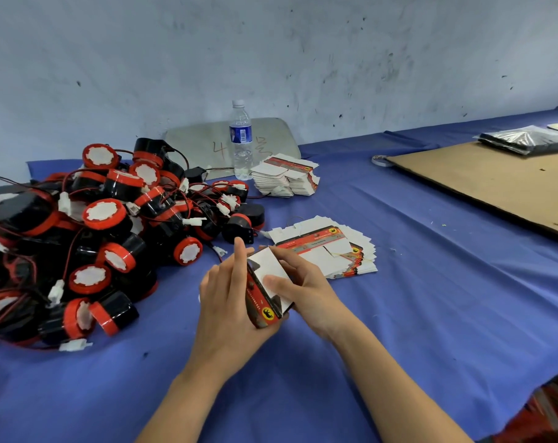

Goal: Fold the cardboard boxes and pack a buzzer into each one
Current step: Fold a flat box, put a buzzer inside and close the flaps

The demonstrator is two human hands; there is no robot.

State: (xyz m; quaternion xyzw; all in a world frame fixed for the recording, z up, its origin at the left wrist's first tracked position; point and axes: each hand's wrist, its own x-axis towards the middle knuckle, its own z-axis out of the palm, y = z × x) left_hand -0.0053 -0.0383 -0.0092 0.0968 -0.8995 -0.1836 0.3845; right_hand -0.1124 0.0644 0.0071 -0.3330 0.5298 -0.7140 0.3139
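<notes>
A small cardboard box [264, 292], red and black with white flaps and a yellow round logo, is held above the blue cloth near the centre. My left hand [226, 298] grips its left side and underside. My right hand [303, 282] holds its right side, thumb pressing on a white flap. A big heap of black-and-red buzzers [101, 231] with red wires and white plugs lies to the left. One stack of flat boxes [332, 247] lies just behind my hands, another stack of flat boxes [285, 175] further back.
A water bottle [241, 139] stands in front of a grey tray leaning on the wall. A large brown cardboard sheet [495, 183] covers the table's right, with a black plastic packet [527, 139] on it. The blue cloth [431, 282] ends at the right front edge.
</notes>
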